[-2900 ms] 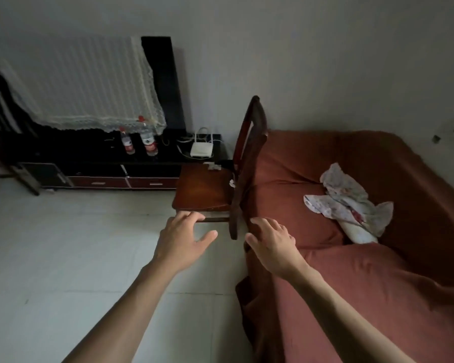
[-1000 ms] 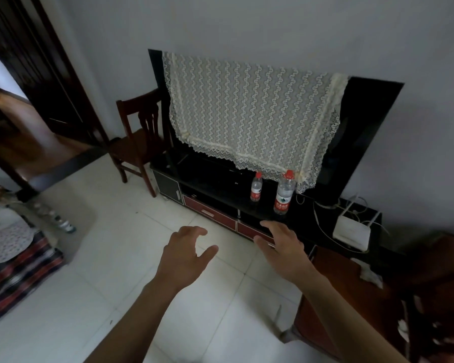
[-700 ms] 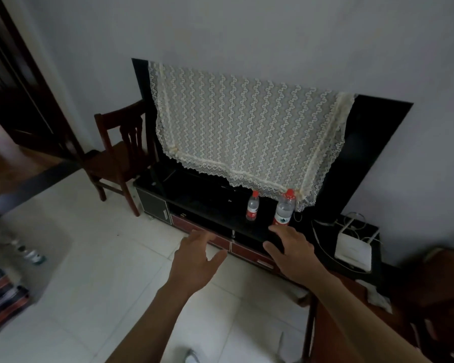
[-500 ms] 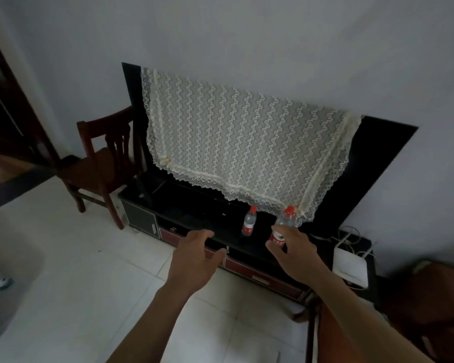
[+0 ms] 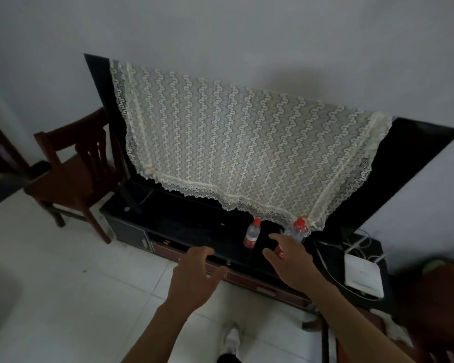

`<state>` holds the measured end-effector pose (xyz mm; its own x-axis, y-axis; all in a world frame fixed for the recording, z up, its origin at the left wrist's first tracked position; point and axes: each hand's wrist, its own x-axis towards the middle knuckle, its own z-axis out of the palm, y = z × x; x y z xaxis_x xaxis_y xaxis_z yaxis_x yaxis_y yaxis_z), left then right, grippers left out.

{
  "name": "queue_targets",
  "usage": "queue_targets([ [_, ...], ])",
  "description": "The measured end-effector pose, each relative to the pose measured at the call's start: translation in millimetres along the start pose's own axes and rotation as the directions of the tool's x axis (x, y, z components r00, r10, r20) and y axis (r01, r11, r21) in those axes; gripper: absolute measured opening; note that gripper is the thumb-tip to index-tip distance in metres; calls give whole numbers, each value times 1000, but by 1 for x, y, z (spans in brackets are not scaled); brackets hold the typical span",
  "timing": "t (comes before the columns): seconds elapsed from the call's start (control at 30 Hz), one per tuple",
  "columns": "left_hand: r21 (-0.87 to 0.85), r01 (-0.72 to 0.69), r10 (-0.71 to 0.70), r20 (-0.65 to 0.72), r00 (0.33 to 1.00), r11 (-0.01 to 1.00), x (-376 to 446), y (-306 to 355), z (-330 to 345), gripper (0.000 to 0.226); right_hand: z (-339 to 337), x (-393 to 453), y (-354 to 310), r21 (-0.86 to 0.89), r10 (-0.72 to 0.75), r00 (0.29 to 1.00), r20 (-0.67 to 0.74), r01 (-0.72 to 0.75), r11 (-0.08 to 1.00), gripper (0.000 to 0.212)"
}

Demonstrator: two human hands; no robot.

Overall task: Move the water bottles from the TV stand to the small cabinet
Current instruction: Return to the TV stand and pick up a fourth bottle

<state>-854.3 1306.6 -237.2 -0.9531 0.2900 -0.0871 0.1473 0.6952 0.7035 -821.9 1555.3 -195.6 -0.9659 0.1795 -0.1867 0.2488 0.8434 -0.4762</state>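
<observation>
Two red-capped water bottles stand upright on the black TV stand [image 5: 173, 231], right under the hanging hem of the lace cover [image 5: 247, 142]. The smaller bottle [image 5: 252, 233] stands free at about 5 o'clock of the view's centre; the larger bottle [image 5: 295, 233] is just beside it at its 3 o'clock, its lower half hidden behind the right hand [image 5: 291, 260].

That hand's fingers are spread wide around the larger bottle's near side, not yet closed; whether they touch it cannot be told. The left hand [image 5: 194, 276] hovers at 7 o'clock of the smaller bottle, well short of it, fingers loosely parted and holding nothing.

The risks, as I judge them: a hasty reach could knock the tall, narrow bottle over into its neighbour, and lifting it straight up could snag the cap in the lace hem touching it and drag the cover off the TV [image 5: 414, 158]. The cables and white router [image 5: 362, 276] at the bottle's 4 o'clock could catch a wide swing.

Compared with half a second ago, the view has closed in on the stand and both hands have advanced, the right one now covering more of the larger bottle's label.
</observation>
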Motion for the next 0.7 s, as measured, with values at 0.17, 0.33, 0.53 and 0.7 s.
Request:
queue_targets([
  [0.17, 86, 4, -9, 54, 998, 996, 78, 8, -2, 55, 2, 71, 16, 64, -6, 998, -55, 10, 998, 47],
  [0.33, 135, -9, 0, 72, 997, 991, 154, 29, -2, 51, -4, 133, 35, 178, 40, 998, -53, -30, 984, 44],
  [0.53, 136, -41, 18, 164, 986, 990, 218, 48, 21, 63, -7, 169, 53, 231, 126, 991, -34, -115, 966, 37],
  [0.7, 191, -103, 37, 321, 946, 976, 264, 44, 51, 59, 5, 180, 70, 220, 267, 964, 7, -262, 940, 57],
])
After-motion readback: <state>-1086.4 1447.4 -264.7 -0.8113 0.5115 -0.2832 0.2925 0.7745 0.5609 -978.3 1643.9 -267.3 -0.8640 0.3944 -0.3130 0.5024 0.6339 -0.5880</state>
